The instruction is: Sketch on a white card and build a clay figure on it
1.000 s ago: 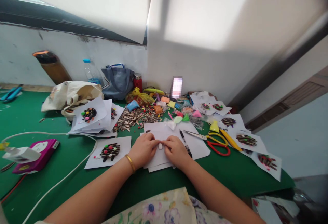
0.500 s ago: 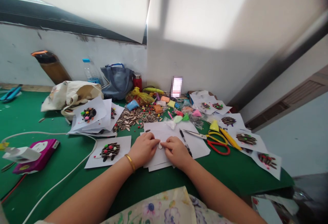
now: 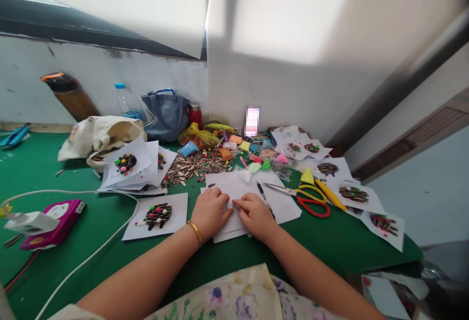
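Both hands rest on white sheets of paper (image 3: 271, 207) in the middle of the table. My left hand (image 3: 211, 214), with a gold bangle at the wrist, is closed with its fingertips bent down. My right hand (image 3: 257, 216) faces it, index finger pointing left and the other fingers curled. Between the fingertips lies a small white piece (image 3: 230, 204) like soft clay, mostly hidden. One sunflower seed (image 3: 211, 185) lies on the paper above my left hand. A black pen (image 3: 264, 198) is beside my right hand, with scissors (image 3: 311, 199) with yellow and red handles farther right.
Sunflower seeds (image 3: 190, 167) are heaped behind the paper, near small bags of coloured clay (image 3: 223, 154). Seed-decorated sheets lie left (image 3: 128, 232) and right (image 3: 397, 234). A white cable (image 3: 98, 251) runs across the left side from a charger (image 3: 32, 223). A yellow cutter (image 3: 330, 194) lies right.
My left hand has shifted slightly right, closer to my right hand. The white loop seen between the fingertips is now largely covered. The view has moved a little.
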`<state>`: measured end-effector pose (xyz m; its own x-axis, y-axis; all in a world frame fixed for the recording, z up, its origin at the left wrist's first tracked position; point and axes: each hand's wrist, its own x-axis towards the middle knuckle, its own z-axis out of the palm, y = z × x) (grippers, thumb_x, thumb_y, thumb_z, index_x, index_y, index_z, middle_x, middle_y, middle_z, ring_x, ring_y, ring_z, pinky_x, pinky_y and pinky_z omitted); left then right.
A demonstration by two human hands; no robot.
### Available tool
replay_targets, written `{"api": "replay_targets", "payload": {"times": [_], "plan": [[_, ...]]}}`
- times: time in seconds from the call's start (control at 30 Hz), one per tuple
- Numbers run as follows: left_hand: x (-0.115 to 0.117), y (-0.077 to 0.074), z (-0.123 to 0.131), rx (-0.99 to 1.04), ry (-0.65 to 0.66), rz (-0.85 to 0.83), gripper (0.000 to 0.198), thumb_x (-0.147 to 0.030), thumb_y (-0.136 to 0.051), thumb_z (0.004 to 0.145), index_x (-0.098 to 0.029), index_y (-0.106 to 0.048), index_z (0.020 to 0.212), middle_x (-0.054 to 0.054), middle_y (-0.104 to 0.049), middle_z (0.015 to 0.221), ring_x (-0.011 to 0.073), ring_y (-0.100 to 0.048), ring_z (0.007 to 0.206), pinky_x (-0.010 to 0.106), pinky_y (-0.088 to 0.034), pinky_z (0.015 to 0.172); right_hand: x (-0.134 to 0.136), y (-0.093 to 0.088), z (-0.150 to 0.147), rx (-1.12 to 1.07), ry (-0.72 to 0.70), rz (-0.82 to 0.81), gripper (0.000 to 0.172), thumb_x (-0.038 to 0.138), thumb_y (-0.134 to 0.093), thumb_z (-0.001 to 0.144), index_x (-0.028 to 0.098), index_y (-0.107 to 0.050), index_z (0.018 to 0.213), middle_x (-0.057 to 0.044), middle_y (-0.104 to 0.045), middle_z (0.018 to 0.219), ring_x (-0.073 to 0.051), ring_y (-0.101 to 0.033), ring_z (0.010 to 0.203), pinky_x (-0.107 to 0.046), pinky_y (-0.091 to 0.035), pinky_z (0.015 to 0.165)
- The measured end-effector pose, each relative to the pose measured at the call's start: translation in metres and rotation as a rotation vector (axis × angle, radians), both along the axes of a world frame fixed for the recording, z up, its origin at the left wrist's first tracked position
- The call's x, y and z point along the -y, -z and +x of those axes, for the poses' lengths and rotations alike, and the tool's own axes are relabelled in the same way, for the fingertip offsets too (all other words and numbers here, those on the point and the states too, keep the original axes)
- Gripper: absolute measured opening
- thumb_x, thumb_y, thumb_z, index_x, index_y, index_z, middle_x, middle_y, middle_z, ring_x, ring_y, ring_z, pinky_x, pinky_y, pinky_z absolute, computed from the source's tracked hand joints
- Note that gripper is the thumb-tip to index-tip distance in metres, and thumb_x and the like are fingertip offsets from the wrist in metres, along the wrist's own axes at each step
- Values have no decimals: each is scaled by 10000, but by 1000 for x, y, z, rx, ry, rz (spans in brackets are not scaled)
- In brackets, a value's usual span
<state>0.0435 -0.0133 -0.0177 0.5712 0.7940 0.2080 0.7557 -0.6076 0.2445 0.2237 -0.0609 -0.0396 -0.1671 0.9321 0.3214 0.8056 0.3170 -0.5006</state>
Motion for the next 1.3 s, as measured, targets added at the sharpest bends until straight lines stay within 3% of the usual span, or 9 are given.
{"api": "replay_targets", "payload": {"times": [0.37,0.6,0.83,1.3], "plan": [[0,-4,-3,14,19,-31,187,-321,-583,843,-249,-657,999,63,-575,986,235,-516,987,379,-399,884,0,1,1,46,-26,-9,363,92,-543,829,251,-718,1105,-46,-596,905,-187,-530,900,-318,-437,847],[0,-4,0,13,-1,-39,263,-446,-631,812,-241,-663,974,69,-581,974,251,-520,995,387,-404,878,0,0,-1,67,-36,-28,369,100,-553,820,267,-719,1103,-49,-589,903,-195,-525,901,-326,-437,848],[-1,-3,1,8,-20,-42,198,-367,-623,820,-241,-659,968,65,-583,981,245,-522,996,380,-401,867,0,-1,-4,82,-17,-18,462,90,-541,813,282,-656,1218,-46,-571,918,-195,-509,895,-320,-422,836],[0,-4,1,12,-21,-65,193,-347,-633,812,-246,-662,974,64,-582,991,247,-519,1003,385,-399,871,0,-4,-7,154,-17,-44,461,100,-560,794,313,-662,1190,-42,-546,904,-203,-495,880,-329,-397,808]]}}
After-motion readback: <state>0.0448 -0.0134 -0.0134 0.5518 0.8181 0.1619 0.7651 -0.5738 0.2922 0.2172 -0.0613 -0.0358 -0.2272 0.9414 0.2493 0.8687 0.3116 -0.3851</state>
